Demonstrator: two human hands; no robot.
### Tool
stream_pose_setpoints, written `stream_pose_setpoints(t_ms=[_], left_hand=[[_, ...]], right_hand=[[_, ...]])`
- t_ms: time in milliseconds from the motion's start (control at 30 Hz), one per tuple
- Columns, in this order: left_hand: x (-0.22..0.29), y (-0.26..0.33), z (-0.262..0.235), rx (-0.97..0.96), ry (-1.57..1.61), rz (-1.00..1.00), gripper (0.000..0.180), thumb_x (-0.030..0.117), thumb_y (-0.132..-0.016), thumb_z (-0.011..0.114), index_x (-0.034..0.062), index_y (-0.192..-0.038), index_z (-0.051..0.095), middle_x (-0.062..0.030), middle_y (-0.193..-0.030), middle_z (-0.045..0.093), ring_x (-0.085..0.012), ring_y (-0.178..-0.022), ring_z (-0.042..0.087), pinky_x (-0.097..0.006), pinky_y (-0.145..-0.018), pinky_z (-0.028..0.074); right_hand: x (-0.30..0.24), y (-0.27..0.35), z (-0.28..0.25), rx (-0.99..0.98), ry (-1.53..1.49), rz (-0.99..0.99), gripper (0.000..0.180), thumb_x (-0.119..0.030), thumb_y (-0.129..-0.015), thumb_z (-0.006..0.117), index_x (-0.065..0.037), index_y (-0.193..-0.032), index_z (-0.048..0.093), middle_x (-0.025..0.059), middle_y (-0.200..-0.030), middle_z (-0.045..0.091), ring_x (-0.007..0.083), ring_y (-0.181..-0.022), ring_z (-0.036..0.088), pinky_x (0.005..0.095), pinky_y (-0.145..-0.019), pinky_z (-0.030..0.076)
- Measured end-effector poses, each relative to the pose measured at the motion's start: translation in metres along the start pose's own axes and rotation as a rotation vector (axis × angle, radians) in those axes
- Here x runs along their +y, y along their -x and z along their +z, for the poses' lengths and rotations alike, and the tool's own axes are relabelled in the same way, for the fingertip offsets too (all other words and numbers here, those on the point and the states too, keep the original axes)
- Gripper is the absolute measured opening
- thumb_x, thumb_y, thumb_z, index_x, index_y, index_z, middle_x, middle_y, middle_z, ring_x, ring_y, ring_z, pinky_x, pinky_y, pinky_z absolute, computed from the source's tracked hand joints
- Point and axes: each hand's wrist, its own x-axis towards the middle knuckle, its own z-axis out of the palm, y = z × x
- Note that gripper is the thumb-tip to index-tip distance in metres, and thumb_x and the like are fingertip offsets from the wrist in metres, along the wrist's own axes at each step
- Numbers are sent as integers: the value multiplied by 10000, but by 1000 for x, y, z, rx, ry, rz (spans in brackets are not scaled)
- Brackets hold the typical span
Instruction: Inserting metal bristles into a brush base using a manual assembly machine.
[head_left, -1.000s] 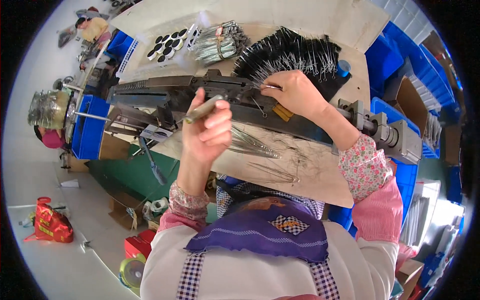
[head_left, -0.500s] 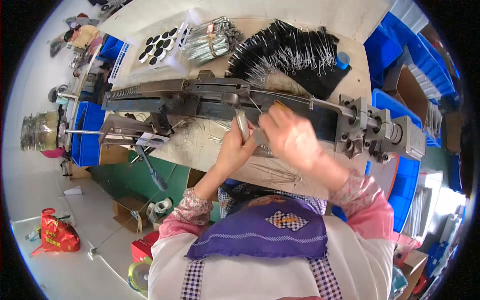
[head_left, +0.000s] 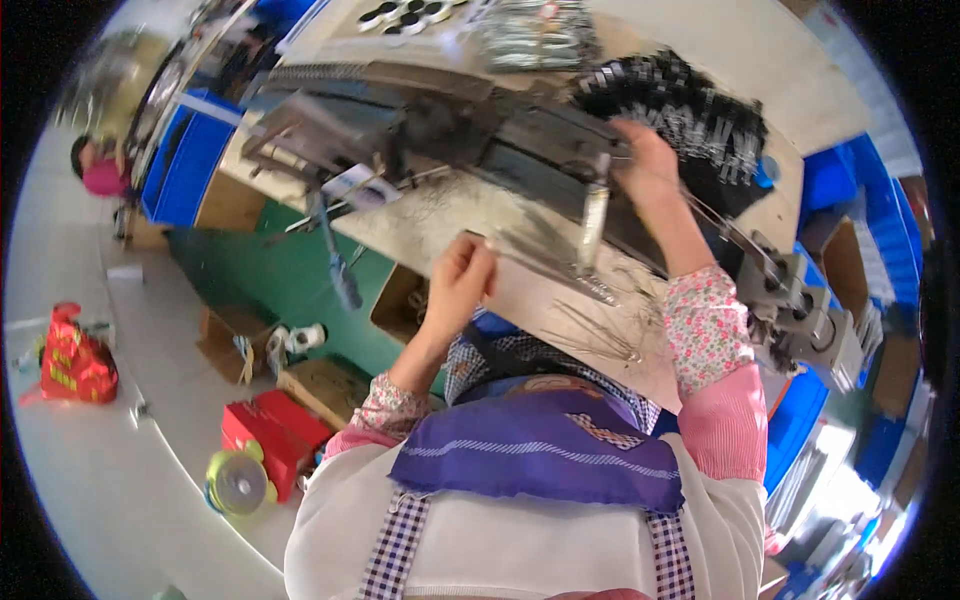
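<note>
Metal rods (head_left: 545, 262) | pinched in left hand (head_left: 462, 275); right hand (head_left: 648, 165) on machine (head_left: 480, 130)

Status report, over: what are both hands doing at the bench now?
Left hand closed, pinching thin metal rods above the bench. Right hand reaching to the pile of black-tipped rods, grip unclear. Long dark machine lies between them.

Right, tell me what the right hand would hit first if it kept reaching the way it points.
Probably the heap of black-tipped metal rods: the right hand points up and away across the long dark metal machine, and that pile lies just beyond its fingers. Depth is unclear.
</note>
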Motion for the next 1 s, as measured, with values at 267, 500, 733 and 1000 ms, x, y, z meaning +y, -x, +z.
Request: stream_pose_setpoints(t_ms=[267, 500, 733, 1000], left_hand=[[19, -54, -47, 288, 430, -104, 329, 341, -927, 563, 26, -837, 595, -17, -600, 526, -87, -420, 433, -230, -376, 284], [7, -67, -61, 256, 393, -78, 286, 295, -952, 530, 35, -938, 648, 18, -594, 541, -55, -407, 412, -210, -351, 264], [7, -62, -22, 326, 634, 67, 253, 281, -989, 470, 72, -850, 507, 34, -628, 422, -58, -435, 346, -215, -369, 234], [97, -24, 150, -828, 314, -239, 272, 304, -987, 468, 74, -845, 503, 69, -561, 344, -40, -383, 310, -206, -342, 214]], right_hand=[[33, -21, 43, 22, -59, -64, 409, -76, -706, 722, -96, -1109, 653, 136, -1151, 630, 285, -1023, 621, 324, -890, 497], [-24, 77, -35, -53, 156, -52, 434, -159, -765, 694, -22, -1125, 492, 210, -1131, 512, 371, -845, 630, 398, -693, 550], [27, 101, -27, 60, 43, 135, 218, -143, -816, 671, -41, -907, 500, 168, -880, 567, 385, -791, 589, 445, -639, 486], [43, 120, -32, -27, -169, -43, 276, -200, -816, 637, -20, -975, 502, 190, -881, 576, 367, -787, 616, 419, -631, 523]])
